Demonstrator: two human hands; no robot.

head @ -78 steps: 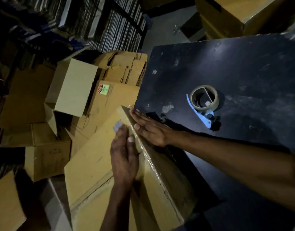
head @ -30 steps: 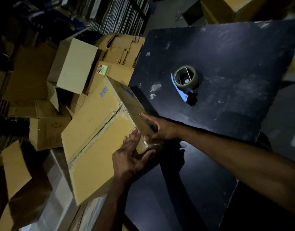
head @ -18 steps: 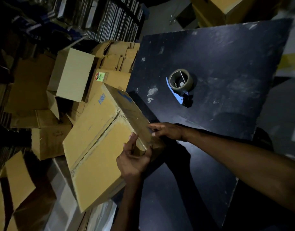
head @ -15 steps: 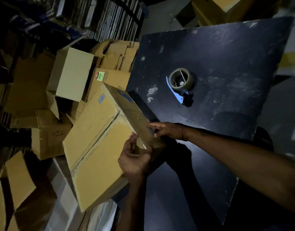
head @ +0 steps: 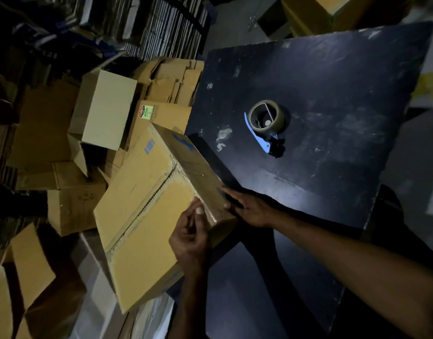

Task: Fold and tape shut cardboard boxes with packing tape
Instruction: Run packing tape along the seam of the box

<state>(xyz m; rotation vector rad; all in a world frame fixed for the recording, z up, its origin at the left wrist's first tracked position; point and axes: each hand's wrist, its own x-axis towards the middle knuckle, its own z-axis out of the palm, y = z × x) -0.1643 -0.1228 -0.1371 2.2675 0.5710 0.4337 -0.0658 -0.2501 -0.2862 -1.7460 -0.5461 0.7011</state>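
Dim room, low light. Large dark tabletop (head: 333, 94), scuffed with pale marks, fills the right half. Grey concrete floor (head: 232, 28) beyond its far edge. Upper left: dense rows of flattened cardboard sheets (head: 161, 25) stacked on edge. Loose pile of brown cartons (head: 71, 204) heaped left of the table, one pale carton (head: 105, 108) on top. More cartons (head: 315, 13) at top right

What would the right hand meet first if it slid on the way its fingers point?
The right hand lies flat on the box, pointing up-left along its dark side face. It would probably just ride along that face; nothing else blocks it.
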